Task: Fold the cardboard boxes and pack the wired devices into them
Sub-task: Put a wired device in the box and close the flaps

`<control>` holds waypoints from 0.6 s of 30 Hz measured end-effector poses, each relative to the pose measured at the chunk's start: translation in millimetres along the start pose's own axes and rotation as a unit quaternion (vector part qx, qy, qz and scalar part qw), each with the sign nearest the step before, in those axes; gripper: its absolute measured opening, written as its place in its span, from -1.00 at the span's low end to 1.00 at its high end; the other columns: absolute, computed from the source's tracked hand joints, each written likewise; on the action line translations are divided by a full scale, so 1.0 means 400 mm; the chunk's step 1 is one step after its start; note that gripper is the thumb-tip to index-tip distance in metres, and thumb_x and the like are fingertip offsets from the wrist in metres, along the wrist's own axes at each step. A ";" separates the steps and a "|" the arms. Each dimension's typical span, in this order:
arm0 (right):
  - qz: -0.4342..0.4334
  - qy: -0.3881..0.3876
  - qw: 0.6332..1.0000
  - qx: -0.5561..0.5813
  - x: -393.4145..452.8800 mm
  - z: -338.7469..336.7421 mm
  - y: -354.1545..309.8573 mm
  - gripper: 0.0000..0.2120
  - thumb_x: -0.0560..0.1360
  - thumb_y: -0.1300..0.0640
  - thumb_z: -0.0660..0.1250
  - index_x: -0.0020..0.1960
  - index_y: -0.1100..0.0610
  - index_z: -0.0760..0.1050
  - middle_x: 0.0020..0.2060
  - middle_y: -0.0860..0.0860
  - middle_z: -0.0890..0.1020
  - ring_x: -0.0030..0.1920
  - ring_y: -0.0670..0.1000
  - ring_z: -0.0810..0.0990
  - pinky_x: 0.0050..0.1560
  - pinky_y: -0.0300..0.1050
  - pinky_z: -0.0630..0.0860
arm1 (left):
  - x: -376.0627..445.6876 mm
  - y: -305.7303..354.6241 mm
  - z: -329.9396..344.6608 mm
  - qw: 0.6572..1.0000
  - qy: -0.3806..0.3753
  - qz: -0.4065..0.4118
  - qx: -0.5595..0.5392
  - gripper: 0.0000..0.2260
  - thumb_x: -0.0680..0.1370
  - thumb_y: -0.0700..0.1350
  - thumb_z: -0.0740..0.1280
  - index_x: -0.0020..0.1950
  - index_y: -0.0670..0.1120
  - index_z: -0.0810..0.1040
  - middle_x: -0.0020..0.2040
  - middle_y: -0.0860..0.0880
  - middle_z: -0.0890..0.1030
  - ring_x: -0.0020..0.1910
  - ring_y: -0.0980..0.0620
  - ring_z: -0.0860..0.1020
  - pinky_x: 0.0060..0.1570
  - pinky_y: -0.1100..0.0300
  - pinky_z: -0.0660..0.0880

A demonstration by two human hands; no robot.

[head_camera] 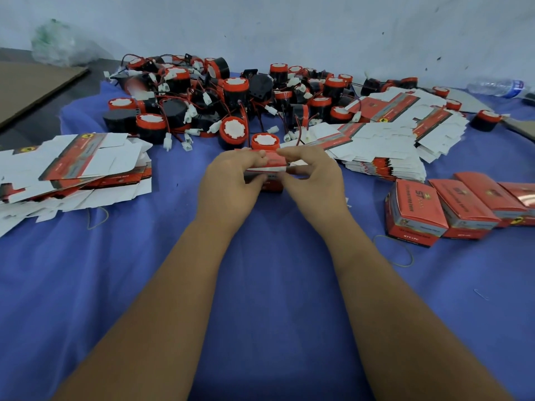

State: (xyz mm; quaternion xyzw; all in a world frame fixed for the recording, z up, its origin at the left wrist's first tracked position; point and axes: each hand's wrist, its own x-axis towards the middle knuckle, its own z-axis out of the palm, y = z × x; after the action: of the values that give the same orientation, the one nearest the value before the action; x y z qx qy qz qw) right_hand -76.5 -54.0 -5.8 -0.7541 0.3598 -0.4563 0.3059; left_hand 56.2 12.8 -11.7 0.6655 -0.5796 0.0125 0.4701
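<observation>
Early going, by the look of it. Both hands, left hand [231,180] and right hand [311,178], pinching the top flap of one red box [270,166] between them; contents hidden. Right of the grip, closed boxes [417,212] in a row. Beyond the grip, heaped devices [231,96] unpacked; either side, flat boxes [86,160] unfolded.
</observation>
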 end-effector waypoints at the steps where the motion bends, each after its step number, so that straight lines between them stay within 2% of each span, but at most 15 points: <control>1: -0.002 -0.003 1.000 -0.005 0.001 0.001 0.001 -0.73 0.46 0.32 0.41 0.10 0.06 0.64 0.08 0.02 0.58 0.08 -0.02 0.58 0.15 -0.08 0.55 | 0.001 -0.003 -0.001 1.000 0.001 0.001 -0.010 -0.71 0.50 -0.27 0.43 0.21 -0.08 0.66 0.20 -0.04 0.65 0.30 -0.04 0.52 0.32 0.14 0.41; 5: -0.037 -0.015 0.997 -0.067 0.004 0.000 0.007 -0.84 0.44 0.32 0.42 0.01 0.21 0.65 -0.01 0.08 0.58 -0.07 -0.12 0.52 0.02 -0.32 0.50 | 0.002 0.003 0.003 1.000 0.011 -0.014 -0.017 -0.76 0.51 -0.25 0.45 0.17 -0.11 0.68 0.18 -0.07 0.67 0.28 -0.04 0.55 0.29 0.12 0.44; 6: -0.045 -0.016 0.996 -0.075 0.003 -0.001 0.009 -0.87 0.43 0.31 0.43 -0.02 0.23 0.64 -0.01 0.08 0.57 -0.08 -0.10 0.51 0.00 -0.29 0.51 | 0.004 0.004 0.004 1.000 0.013 -0.020 -0.017 -0.77 0.51 -0.25 0.44 0.16 -0.13 0.68 0.18 -0.09 0.66 0.28 -0.05 0.55 0.28 0.14 0.44; 9: -0.056 -0.033 0.989 -0.131 0.000 0.004 0.012 -0.93 0.44 0.21 0.43 -0.11 0.21 0.60 0.03 0.01 0.54 -0.05 0.01 0.54 -0.06 0.07 0.55 | 0.007 0.003 0.005 0.999 -0.012 -0.023 0.019 -0.79 0.56 -0.20 0.40 0.17 -0.10 0.68 0.27 -0.05 0.62 0.28 -0.05 0.55 0.23 0.10 0.46; 11: -0.063 -0.040 0.985 -0.153 -0.001 0.012 0.007 -0.90 0.44 0.16 0.42 -0.14 0.16 0.53 0.06 -0.04 0.52 -0.04 -0.01 0.52 -0.11 0.10 0.55 | 0.007 0.001 0.003 0.998 -0.020 -0.016 0.054 -0.78 0.57 -0.19 0.37 0.20 -0.07 0.67 0.31 -0.02 0.60 0.27 -0.05 0.55 0.18 0.10 0.48; 14: -0.058 -0.064 0.991 -0.105 -0.006 0.024 0.002 -0.82 0.41 0.22 0.42 -0.11 0.18 0.42 -0.06 -0.02 0.49 -0.08 0.01 0.46 -0.10 0.12 0.50 | -0.003 0.001 -0.003 1.000 -0.016 0.000 0.013 -0.76 0.56 -0.26 0.36 0.20 -0.09 0.67 0.27 -0.02 0.61 0.32 0.00 0.51 0.19 0.39 0.36; 16: -0.045 -0.075 0.992 -0.094 -0.005 0.017 0.002 -0.73 0.39 0.24 0.45 -0.01 0.19 0.41 -0.03 0.05 0.48 -0.04 0.06 0.45 -0.05 0.09 0.48 | -0.006 0.003 -0.013 0.999 0.000 0.004 -0.043 -0.73 0.55 -0.31 0.34 0.18 -0.09 0.67 0.15 0.10 0.62 0.22 0.14 0.54 0.13 0.58 0.31; 18: -0.039 -0.067 0.993 -0.088 -0.002 -0.001 -0.002 -0.62 0.35 0.20 0.52 0.06 0.17 0.41 0.03 0.07 0.44 0.01 0.07 0.43 0.01 0.03 0.48 | -0.004 0.015 -0.017 0.997 0.013 0.014 -0.077 -0.69 0.53 -0.35 0.31 0.17 -0.07 0.67 0.11 0.16 0.59 0.11 0.28 0.51 0.08 0.61 0.33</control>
State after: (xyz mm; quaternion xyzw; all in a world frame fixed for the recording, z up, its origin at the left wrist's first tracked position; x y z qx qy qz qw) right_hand -76.8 -52.7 -5.4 -0.8203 0.3477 -0.3831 0.2439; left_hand 54.5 19.2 -5.0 0.6194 -0.5818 -0.0172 0.5269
